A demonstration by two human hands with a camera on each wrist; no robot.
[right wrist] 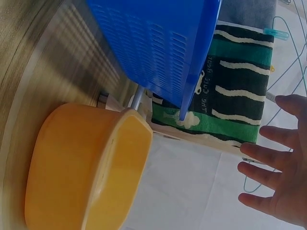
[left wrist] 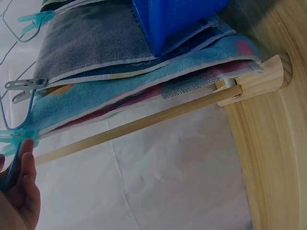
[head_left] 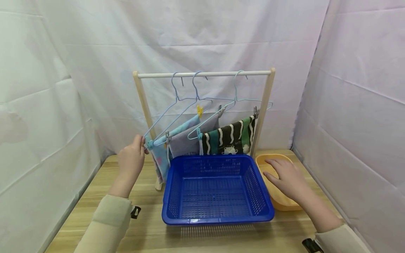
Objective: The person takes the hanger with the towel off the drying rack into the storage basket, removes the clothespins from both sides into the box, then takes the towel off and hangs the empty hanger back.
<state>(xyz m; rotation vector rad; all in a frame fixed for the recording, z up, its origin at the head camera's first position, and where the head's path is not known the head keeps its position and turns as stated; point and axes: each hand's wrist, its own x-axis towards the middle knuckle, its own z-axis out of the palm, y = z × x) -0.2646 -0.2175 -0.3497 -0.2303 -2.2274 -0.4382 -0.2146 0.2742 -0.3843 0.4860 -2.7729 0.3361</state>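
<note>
My left hand [head_left: 131,156] pinches the lower left corner of a light blue hanger [head_left: 163,114], close beside a turquoise clothespin [head_left: 149,142]. From that hanger hangs a blue patterned towel [left wrist: 110,88], held at its other end by a yellow clothespin [head_left: 200,111]. A grey towel [head_left: 193,138] and a dark green striped towel [head_left: 231,136] hang from two more hangers to its right. My right hand [head_left: 286,175] is held over the yellow basin [head_left: 275,156], fingers spread and holding nothing.
A blue plastic basket [head_left: 218,220] stands in front of the towels. The wooden rack [head_left: 268,91] carries the hangers on a white rail [head_left: 218,74]. White cloth walls enclose the wooden table [head_left: 142,218] at the back and both sides.
</note>
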